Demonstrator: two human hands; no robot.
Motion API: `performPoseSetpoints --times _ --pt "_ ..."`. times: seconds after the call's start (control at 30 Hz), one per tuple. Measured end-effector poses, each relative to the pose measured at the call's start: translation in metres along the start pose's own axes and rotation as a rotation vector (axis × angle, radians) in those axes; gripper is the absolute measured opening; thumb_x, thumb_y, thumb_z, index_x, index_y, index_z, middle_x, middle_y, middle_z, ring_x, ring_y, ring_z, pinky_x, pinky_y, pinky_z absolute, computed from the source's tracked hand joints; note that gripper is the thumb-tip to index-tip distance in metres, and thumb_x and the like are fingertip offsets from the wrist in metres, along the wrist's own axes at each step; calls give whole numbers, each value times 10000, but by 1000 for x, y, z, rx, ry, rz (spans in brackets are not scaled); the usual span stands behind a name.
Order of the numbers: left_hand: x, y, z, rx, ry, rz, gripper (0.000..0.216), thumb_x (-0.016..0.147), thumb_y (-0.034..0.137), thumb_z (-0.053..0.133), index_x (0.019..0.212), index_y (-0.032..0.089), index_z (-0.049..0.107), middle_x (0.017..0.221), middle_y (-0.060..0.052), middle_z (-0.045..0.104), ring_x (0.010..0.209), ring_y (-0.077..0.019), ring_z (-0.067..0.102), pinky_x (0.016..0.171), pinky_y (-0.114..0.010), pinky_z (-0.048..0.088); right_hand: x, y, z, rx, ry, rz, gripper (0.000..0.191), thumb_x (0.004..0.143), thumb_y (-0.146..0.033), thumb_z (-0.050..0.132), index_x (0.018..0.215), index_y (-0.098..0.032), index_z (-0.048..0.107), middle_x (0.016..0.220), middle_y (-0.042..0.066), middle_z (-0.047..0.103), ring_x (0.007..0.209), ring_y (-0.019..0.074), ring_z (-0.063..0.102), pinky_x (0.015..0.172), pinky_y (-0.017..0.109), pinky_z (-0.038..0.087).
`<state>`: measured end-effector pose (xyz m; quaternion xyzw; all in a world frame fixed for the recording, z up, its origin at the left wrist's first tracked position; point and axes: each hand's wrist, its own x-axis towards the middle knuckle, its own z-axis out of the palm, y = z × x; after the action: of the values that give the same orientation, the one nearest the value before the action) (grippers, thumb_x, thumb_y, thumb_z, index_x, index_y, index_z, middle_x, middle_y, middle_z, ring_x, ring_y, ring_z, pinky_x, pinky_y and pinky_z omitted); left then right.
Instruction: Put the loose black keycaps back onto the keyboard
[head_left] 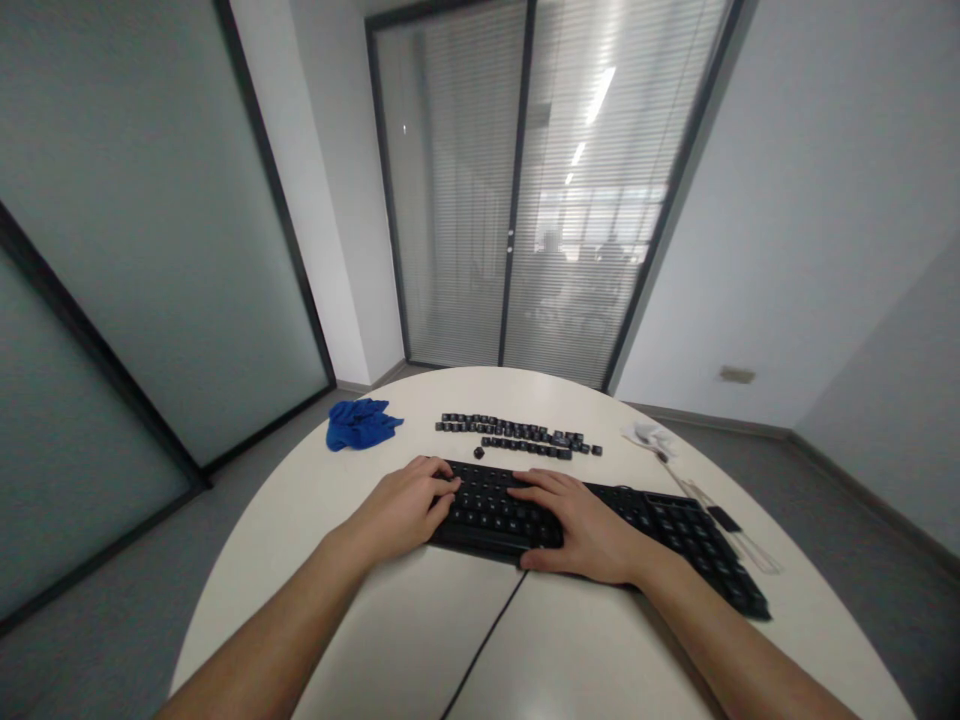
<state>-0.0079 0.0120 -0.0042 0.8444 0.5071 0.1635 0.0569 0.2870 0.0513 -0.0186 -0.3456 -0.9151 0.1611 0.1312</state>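
Note:
A black keyboard (487,508) lies on the round table, its front rail toward me and some key places looking bare. My left hand (409,505) is at its left end, fingers bent over the edge keys and thumb beside them. Across its middle lies my right hand (577,525), fingers reaching over the keys and thumb on the front edge; this hand covers part of the keyboard. Whether a small keycap is under the left fingertips cannot be made out. Loose black keycaps (517,430) stand in rows behind the keyboard, and a single keycap (478,453) sits apart nearer to it.
A crumpled blue cloth (361,424) lies at the table's back left. Beyond the right part of the keyboard are white crumpled material (649,437), thin pale sticks (739,535) and a small dark piece (724,518). A black cable (487,640) runs toward me across the white table (405,620).

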Motion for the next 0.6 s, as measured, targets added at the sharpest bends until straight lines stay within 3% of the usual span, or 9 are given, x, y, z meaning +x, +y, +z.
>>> performPoseSetpoints --times 0.23,0.47,0.6 --pt "4 1 -1 -18 -38 -57 315 969 291 464 1093 272 753 1198 -48 680 1100 -257 609 950 -373 485 0 0 -1 -5 -1 -7 874 705 -741 703 1411 -245 561 1531 132 455 1400 366 397 1156 560 299" --pt "7 7 1 -1 -29 -86 398 998 375 425 855 258 778 1118 -62 700 1041 -261 611 897 -374 495 0 2 1 19 7 -13 866 697 -728 719 1407 -256 565 1533 122 452 1402 372 391 1158 563 292" --pt "5 6 5 -8 10 -57 376 1001 359 428 905 247 773 1132 -72 692 1062 -266 592 933 -390 475 0 3 1 25 15 -18 857 700 -723 718 1406 -265 564 1533 116 453 1401 375 391 1155 569 292"
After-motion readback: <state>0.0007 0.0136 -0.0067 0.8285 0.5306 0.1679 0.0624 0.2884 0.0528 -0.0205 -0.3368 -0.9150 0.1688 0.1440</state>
